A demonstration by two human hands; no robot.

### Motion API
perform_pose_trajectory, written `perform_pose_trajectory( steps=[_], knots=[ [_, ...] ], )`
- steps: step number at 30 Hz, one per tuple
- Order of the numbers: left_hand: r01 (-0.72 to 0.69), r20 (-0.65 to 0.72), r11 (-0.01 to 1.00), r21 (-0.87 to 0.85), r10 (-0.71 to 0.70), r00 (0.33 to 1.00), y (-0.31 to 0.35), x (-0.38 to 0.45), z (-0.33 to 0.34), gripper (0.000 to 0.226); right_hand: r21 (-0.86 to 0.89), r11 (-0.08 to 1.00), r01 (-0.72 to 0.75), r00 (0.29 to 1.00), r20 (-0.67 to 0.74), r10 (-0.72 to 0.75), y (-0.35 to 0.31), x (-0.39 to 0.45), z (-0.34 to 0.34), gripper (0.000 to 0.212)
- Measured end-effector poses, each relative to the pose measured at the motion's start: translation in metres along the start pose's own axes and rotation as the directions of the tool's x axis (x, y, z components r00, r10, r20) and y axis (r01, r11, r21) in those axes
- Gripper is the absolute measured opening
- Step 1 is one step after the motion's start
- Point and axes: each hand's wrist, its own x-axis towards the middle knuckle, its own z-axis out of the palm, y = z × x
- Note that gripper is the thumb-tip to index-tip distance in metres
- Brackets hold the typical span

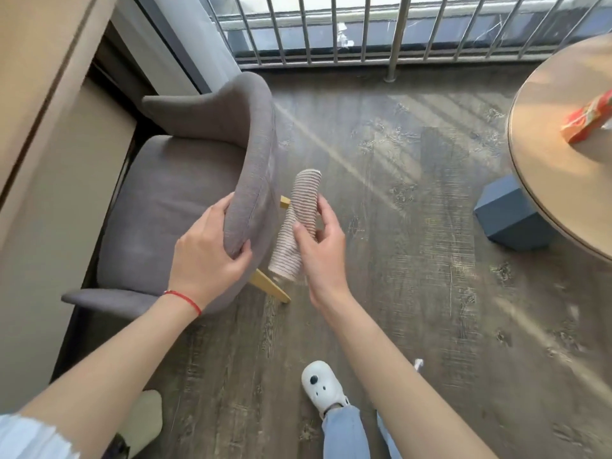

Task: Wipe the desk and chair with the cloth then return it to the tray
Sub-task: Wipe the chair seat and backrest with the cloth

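I held the soft striped cloth (298,220), pink and white and bunched into a roll, in my right hand (319,250). My fingers were closed around its middle, and both ends stuck out. It hung in the air just beside the back of the grey fabric chair (185,193) and was not touching it. My left hand (205,256) gripped the top edge of the chair back, thumb on one side and fingers on the other.

I think I was at the chair part of the job. I could not tell if the desk was wiped yet, or how much of the chair was done. The cloth had not gone back, and I could not see any tray.

The chair stood by a tan cupboard wall (49,94). The floor (414,260) was dark grey wood with streaks and sun stripes on it. A round light-brown wooden table (546,180) stood well apart on my right, with a blue block (510,217) under it. Metal railings (331,28) ran along the far side.
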Motion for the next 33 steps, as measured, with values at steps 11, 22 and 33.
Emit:
perform_pose_trajectory(
  steps=[11, 22, 33],
  knots=[
    [0.02, 0.039, 0.999, -0.039, -0.019, 0.999, 0.005, 0.002, -0.004, 0.063, -0.305, 0.908, 0.286, 0.954, 0.179, -0.24, -0.029, 0.015, -0.004, 0.05],
    [0.033, 0.039, 0.999, -0.04, -0.032, 0.999, 0.004, 0.003, -0.003, 0.061, -0.312, 0.925, 0.217, 0.964, 0.219, -0.152, -0.013, 0.014, 0.018, 0.052],
    [0.025, 0.029, 0.999, -0.032, -0.024, 0.999, 0.002, 0.004, -0.002, 0.061, -0.292, 0.909, 0.296, 0.951, 0.179, -0.252, -0.017, 0.04, 0.033, 0.052]
  ],
)
